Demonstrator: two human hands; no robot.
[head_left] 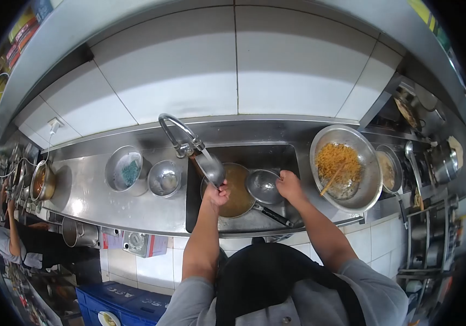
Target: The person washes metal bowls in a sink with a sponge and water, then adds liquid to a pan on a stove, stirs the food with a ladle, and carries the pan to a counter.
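My left hand (218,194) is closed on the rim of a small metal bowl (213,173), tilted beneath the faucet (188,145). The bowl is a little blurred. My right hand (291,186) grips the edge of a second metal bowl (264,187) whose inside faces up. Under both bowls, a frying pan (234,209) with brownish liquid and a black handle sits in the sink (274,153). The bowls partly cover the pan.
Left of the sink stand a metal pot (114,173) holding a green scouring pad and a small bowl (164,179). To the right are a large bowl (374,168) of orange-yellow food, a pan (393,168) and a ladle (411,157). Another person (13,244) works at far left.
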